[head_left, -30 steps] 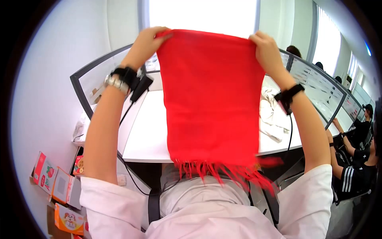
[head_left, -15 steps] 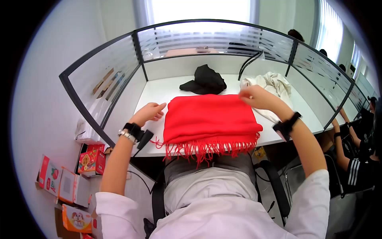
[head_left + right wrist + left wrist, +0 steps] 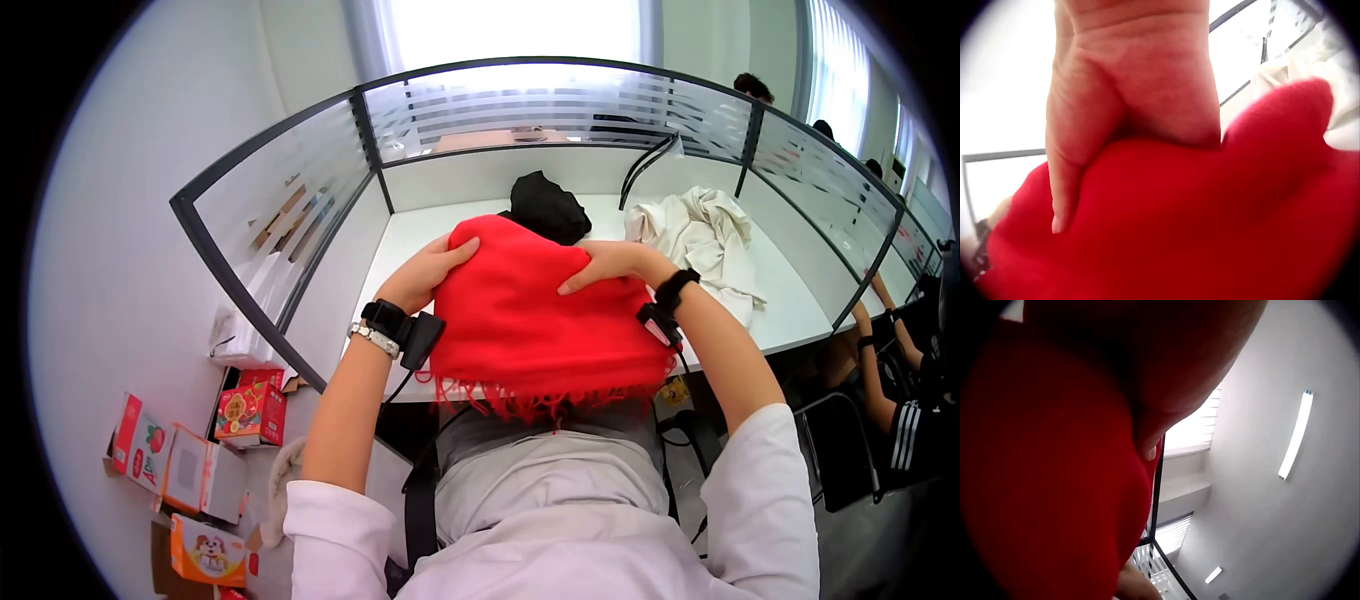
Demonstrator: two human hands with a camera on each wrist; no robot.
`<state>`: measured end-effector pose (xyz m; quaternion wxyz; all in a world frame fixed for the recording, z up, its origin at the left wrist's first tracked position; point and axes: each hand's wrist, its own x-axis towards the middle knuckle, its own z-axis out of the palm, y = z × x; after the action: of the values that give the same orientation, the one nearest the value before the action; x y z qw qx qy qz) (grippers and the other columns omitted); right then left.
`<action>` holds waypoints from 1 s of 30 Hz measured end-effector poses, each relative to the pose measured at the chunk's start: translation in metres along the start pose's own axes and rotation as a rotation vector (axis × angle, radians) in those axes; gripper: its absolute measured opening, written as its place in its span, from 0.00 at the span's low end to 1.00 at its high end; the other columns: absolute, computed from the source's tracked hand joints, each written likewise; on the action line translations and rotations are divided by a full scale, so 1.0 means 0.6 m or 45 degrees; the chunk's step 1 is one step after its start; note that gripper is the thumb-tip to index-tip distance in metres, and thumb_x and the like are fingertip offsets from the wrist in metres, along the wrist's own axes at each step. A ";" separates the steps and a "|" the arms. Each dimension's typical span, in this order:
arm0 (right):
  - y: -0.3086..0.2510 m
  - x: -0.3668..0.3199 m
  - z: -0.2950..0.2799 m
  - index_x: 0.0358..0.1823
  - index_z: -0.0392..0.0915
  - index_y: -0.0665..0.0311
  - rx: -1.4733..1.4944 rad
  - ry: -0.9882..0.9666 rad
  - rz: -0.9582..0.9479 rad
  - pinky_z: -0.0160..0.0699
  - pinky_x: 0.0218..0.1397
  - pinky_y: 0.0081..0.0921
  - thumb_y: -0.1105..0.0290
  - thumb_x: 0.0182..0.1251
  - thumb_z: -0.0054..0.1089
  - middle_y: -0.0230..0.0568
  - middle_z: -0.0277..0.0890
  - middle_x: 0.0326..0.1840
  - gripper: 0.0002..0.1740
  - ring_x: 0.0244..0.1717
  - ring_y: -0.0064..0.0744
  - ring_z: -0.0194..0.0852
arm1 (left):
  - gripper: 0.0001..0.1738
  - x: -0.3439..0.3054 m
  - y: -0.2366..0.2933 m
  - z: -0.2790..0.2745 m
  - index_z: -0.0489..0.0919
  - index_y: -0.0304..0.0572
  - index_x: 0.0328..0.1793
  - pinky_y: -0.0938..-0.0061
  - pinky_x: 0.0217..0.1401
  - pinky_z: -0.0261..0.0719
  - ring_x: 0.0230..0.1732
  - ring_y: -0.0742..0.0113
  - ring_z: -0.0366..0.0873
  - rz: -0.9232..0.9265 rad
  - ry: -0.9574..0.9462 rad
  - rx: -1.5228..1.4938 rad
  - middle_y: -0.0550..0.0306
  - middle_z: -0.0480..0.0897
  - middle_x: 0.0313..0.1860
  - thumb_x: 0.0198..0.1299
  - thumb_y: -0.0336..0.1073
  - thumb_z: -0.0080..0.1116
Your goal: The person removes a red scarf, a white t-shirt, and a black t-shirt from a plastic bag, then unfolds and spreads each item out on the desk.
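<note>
A red fringed scarf (image 3: 545,325), folded into a wide bundle, lies across the front of the desk, its fringe (image 3: 550,398) hanging over the near edge. My left hand (image 3: 428,272) grips its far left corner, thumb on the near face and fingers hidden behind the cloth. Along the far edge to the right, my right hand (image 3: 617,261) holds the scarf the same way. The far edge bulges upward between the hands. In the right wrist view the thumb (image 3: 1065,194) lies along the red cloth. The left wrist view is mostly filled by the scarf (image 3: 1054,487).
A black cloth (image 3: 548,207) sits just behind the scarf. Crumpled white fabric (image 3: 700,235) lies at the back right of the desk (image 3: 785,310). Framed partitions (image 3: 560,168) enclose the desk. Several boxes (image 3: 250,412) stand on the floor at left; another person sits at far right.
The scarf was held up and spread, then lowered, folded, onto the desk with both hands off it. Now both hands have come in to its far edge and grip it, lifting that edge.
</note>
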<state>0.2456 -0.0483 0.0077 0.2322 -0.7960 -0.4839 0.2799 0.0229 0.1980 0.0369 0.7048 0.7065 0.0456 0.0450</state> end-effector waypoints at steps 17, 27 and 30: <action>-0.079 -0.204 0.057 0.65 0.80 0.67 0.664 0.138 -0.310 0.73 0.70 0.31 0.81 0.66 0.50 0.43 0.83 0.63 0.25 0.63 0.36 0.78 | 0.17 -0.145 0.060 0.207 0.77 0.33 0.52 0.60 0.56 0.78 0.49 0.45 0.79 1.038 -0.512 1.103 0.43 0.80 0.46 0.59 0.30 0.68; -0.065 -0.355 -0.142 0.40 0.81 0.66 0.261 0.573 -0.530 0.81 0.47 0.28 0.84 0.35 0.38 0.37 0.80 0.42 0.28 0.44 0.33 0.80 | 0.30 -0.218 -0.074 0.220 0.78 0.39 0.66 0.62 0.55 0.80 0.50 0.47 0.82 0.334 -1.173 1.324 0.47 0.83 0.55 0.74 0.59 0.55; -0.021 -0.462 -0.274 0.61 0.77 0.63 0.867 1.902 -1.059 0.85 0.58 0.37 0.76 0.74 0.57 0.44 0.81 0.46 0.16 0.45 0.34 0.81 | 0.29 -0.216 -0.096 0.227 0.78 0.43 0.65 0.59 0.53 0.80 0.49 0.44 0.82 0.204 -1.185 1.311 0.44 0.82 0.52 0.74 0.59 0.54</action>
<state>0.2437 -0.3086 0.1977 0.7882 -0.4204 -0.3468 -0.2857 -0.0885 0.0463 -0.0209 0.2213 0.8976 -0.2978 -0.2380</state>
